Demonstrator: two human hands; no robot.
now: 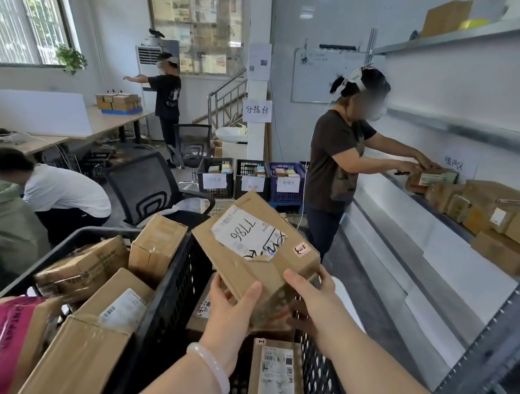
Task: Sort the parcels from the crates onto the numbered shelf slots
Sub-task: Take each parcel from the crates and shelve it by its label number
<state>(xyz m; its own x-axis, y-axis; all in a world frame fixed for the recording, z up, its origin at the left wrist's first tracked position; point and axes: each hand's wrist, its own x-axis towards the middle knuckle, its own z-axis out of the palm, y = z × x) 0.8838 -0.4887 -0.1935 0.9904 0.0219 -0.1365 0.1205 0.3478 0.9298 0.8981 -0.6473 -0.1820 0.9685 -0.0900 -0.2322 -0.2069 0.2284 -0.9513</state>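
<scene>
I hold a brown cardboard parcel (pixel 257 253) with a torn white label reading 7786, lifted and tilted above a black plastic crate (pixel 173 308). My left hand (pixel 231 312) grips its near bottom corner from below. My right hand (pixel 311 295) clasps its near right side. Inside the crate lies another labelled parcel (pixel 275 380). A second crate (pixel 55 260) to the left is piled with several cardboard boxes. The metal shelf (pixel 471 350) runs along the right wall with several brown parcels (pixel 498 224) on it.
A person in a dark shirt (pixel 336 169) stands at the shelf ahead, handling parcels. Another person crouches at the left (pixel 58 191). An office chair (pixel 146 187) and labelled bins (pixel 250 180) stand beyond the crates. A third person stands by a table far back.
</scene>
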